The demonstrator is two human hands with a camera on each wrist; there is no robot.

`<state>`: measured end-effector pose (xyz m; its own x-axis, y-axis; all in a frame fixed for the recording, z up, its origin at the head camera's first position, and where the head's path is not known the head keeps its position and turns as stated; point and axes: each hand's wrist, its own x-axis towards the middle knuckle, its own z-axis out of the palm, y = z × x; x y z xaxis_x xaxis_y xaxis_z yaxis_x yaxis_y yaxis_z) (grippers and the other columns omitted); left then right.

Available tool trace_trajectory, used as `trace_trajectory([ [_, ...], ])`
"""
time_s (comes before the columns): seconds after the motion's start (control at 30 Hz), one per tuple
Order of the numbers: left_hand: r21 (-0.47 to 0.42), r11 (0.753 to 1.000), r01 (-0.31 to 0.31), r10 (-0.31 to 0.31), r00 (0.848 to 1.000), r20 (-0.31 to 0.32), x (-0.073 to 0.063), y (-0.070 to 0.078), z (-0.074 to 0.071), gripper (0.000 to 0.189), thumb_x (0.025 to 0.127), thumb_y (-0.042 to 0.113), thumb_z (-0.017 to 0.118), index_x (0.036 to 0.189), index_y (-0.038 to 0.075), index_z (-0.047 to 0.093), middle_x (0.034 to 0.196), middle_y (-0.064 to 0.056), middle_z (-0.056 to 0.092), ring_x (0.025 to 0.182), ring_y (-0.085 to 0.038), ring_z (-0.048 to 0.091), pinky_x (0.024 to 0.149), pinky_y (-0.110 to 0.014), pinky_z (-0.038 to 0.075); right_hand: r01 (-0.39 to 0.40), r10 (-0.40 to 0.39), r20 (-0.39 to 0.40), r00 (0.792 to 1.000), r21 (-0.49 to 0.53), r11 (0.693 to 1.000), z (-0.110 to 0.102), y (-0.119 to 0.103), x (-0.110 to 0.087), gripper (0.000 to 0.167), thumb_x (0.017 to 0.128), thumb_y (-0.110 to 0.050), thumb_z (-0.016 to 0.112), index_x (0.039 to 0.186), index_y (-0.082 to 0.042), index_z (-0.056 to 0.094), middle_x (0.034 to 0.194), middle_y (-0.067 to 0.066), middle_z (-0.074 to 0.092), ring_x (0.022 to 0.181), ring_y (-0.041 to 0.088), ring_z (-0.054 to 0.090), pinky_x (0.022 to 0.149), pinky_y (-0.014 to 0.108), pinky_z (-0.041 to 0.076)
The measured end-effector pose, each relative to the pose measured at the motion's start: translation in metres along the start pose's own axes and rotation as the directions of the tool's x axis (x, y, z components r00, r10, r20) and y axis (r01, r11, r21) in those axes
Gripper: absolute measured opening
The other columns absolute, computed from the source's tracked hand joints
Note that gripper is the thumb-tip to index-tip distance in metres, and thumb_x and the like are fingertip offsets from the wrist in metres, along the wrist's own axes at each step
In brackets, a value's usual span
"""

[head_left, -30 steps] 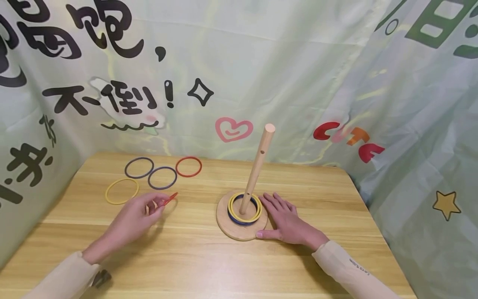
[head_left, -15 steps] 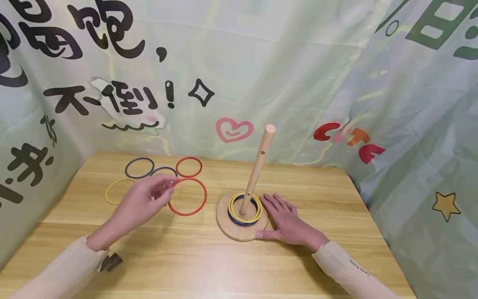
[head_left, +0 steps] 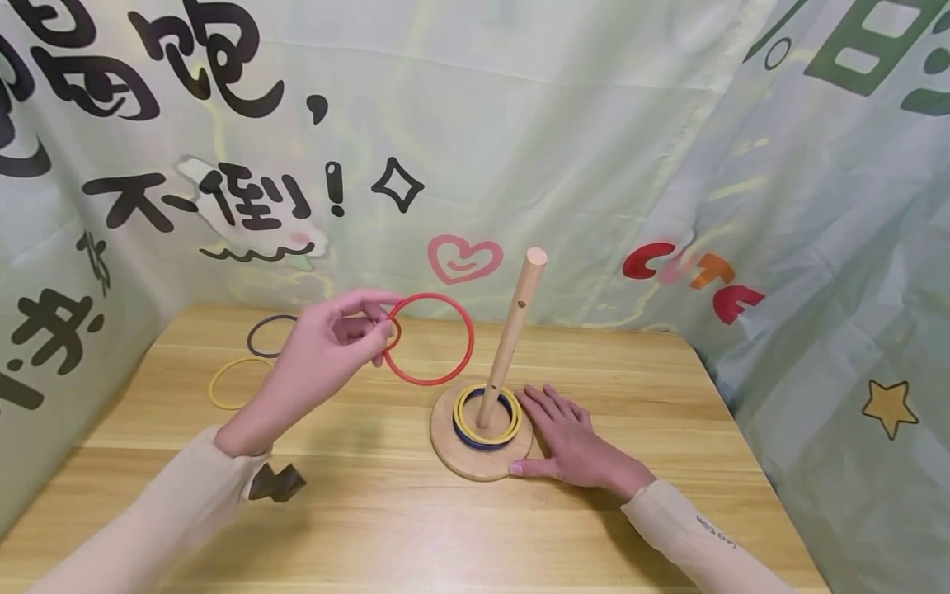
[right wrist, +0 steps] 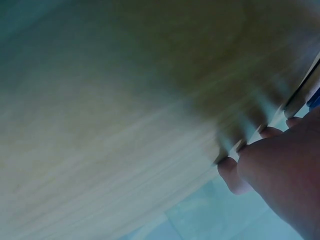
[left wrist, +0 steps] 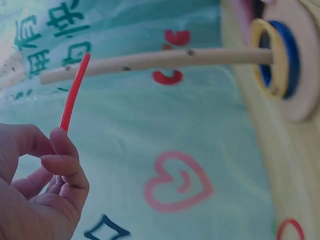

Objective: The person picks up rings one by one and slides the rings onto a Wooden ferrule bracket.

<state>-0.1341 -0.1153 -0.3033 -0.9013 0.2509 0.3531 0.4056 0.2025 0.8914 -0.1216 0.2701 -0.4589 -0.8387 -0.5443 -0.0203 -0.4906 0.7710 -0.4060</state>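
My left hand point(head_left: 322, 351) pinches a thin red ring point(head_left: 472, 338) between thumb and fingers, raised above the table left of a wooden peg point(head_left: 514, 330). In the left wrist view this red ring point(left wrist: 75, 95) appears edge-on, with the peg beyond. The peg stands upright on a round wooden base point(head_left: 453, 455). Around its foot lie yellow rings point(left wrist: 258, 62) over blue point(left wrist: 294, 62). With fingers extended, my right hand point(head_left: 571, 445) rests at the base's right edge. Its fingertips are partly visible in the dim right wrist view.
On the table's left side lie a blue ring point(head_left: 249, 338) and a yellow ring point(head_left: 212, 388), both partly covered by my left hand. Another red ring point(head_left: 398, 332) lies behind its fingers. A printed curtain point(head_left: 579, 148) encloses the wooden table point(head_left: 416, 528).
My left hand has lifted the red ring up and to the right, turning it from edge-on to facing the head camera. The right hand has stayed at the base.
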Motion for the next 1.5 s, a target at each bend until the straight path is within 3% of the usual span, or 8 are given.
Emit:
trace_trajectory([
  [0.1,-0.073,0.997,-0.018,0.017,1.000,-0.015,0.008,0.013,0.004,0.032,0.101,-0.002,0.069,0.131,0.006,0.076,0.098,-0.019,0.067,0.068,-0.024,0.069,0.065,-0.030,0.060,0.001,-0.001,0.005,1.000,-0.002,1.000,0.000,0.000,0.000,0.106,0.098,-0.063,0.074,0.172,-0.004,0.026,0.176,0.022,0.025,0.162,0.050,0.013,0.118,0.079,0.021],
  [0.27,-0.134,0.987,-0.086,0.077,0.994,-0.071,0.019,0.033,0.009,0.031,0.101,-0.002,0.070,0.131,0.006,0.076,0.098,-0.020,0.067,0.066,-0.024,0.069,0.055,-0.027,0.053,0.001,-0.001,0.011,1.000,-0.001,1.000,0.000,0.000,0.000,0.106,0.098,-0.063,0.074,0.172,-0.004,0.026,0.176,0.023,0.025,0.162,0.051,0.013,0.117,0.079,0.021],
  [0.43,-0.187,0.973,-0.134,0.117,0.988,-0.100,0.030,0.047,0.016,0.031,0.101,-0.002,0.071,0.131,0.006,0.077,0.099,-0.018,0.067,0.066,-0.028,0.070,0.063,-0.032,0.061,-0.001,0.001,0.011,1.000,0.001,1.000,0.000,0.000,0.000,0.106,0.098,-0.062,0.075,0.172,-0.004,0.026,0.175,0.022,0.026,0.162,0.050,0.013,0.117,0.079,0.021],
  [0.6,-0.264,0.952,-0.152,0.125,0.985,-0.115,0.040,0.055,0.025,0.032,0.101,-0.004,0.071,0.132,0.003,0.076,0.099,-0.021,0.067,0.064,-0.026,0.068,0.060,-0.027,0.058,-0.002,0.002,0.014,1.000,0.002,1.000,0.000,0.000,0.001,0.106,0.098,-0.063,0.075,0.172,-0.004,0.026,0.176,0.022,0.025,0.162,0.050,0.012,0.117,0.079,0.021],
  [0.97,-0.439,0.897,-0.060,0.034,0.997,-0.067,0.056,0.051,0.047,0.030,0.102,-0.005,0.070,0.132,-0.002,0.073,0.097,-0.023,0.065,0.063,-0.020,0.066,0.056,-0.022,0.048,-0.006,0.006,0.017,1.000,0.003,1.000,0.000,0.000,0.002,0.108,0.097,-0.066,0.074,0.173,-0.006,0.025,0.177,0.021,0.023,0.163,0.048,0.011,0.119,0.078,0.019],
  [1.2,-0.451,0.892,0.001,-0.013,1.000,-0.024,0.058,0.042,0.059,0.029,0.101,-0.006,0.070,0.129,-0.002,0.074,0.092,-0.019,0.065,0.062,-0.020,0.065,0.056,-0.023,0.048,0.001,-0.001,0.011,1.000,0.000,1.000,-0.001,-0.002,0.000,0.107,0.098,-0.065,0.073,0.173,-0.004,0.025,0.176,0.023,0.025,0.162,0.051,0.013,0.117,0.080,0.020],
  [1.5,-0.440,0.898,0.003,-0.001,1.000,0.005,0.061,0.039,0.067,0.028,0.100,-0.007,0.070,0.127,-0.001,0.075,0.093,-0.017,0.066,0.062,-0.023,0.065,0.055,-0.024,0.047,-0.022,0.022,0.031,0.999,0.009,1.000,-0.001,0.000,0.000,0.110,0.097,-0.067,0.073,0.174,-0.007,0.023,0.178,0.019,0.021,0.164,0.047,0.009,0.119,0.078,0.018],
])
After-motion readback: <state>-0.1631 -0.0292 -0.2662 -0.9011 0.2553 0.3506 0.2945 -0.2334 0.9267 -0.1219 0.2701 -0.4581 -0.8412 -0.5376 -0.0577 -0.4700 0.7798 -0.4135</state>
